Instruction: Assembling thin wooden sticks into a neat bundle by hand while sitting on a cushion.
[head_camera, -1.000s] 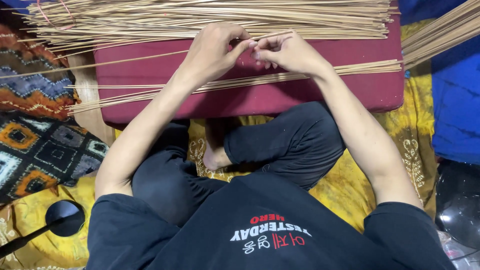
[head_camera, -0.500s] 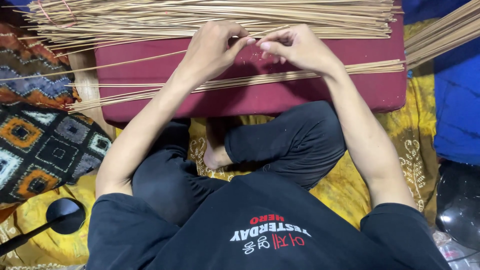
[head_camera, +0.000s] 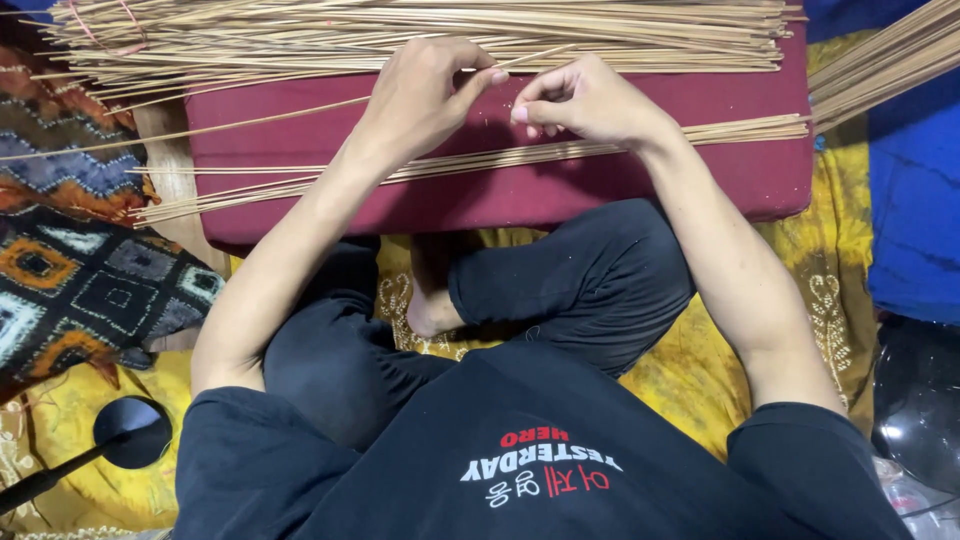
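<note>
Sitting cross-legged on a yellow patterned cloth (head_camera: 700, 370), the person has the near edge of a maroon cushion (head_camera: 480, 200) almost against the shins, with a dark round disc on a handle (head_camera: 130, 432) down by the left knee and a patchwork rug (head_camera: 90, 290) off to that side. Along the cushion's near half lies a thin row of sticks (head_camera: 560, 152), running edge to edge. Above it the two hands meet over the middle of the cushion. The left hand (head_camera: 420, 95) has thumb and forefinger pinched together on one thin stick (head_camera: 535, 57), whose far end slants up toward the big pile. The right hand (head_camera: 590, 100) is loosely curled, forefinger and thumb nearly closed just beside the left fingertips; whether it grips that stick too I cannot tell. Beyond, along the far edge, the big pile of sticks (head_camera: 400, 30) lies heaped, part of it tied with a pink band (head_camera: 100, 30), and another bundle (head_camera: 880, 60) juts out past the far right corner over blue cloth (head_camera: 915, 200). To my eye one stick is being drawn out of the pile; next it wants a clean pull free and laying flat with the near row, parallel, without dragging neighbours along
</note>
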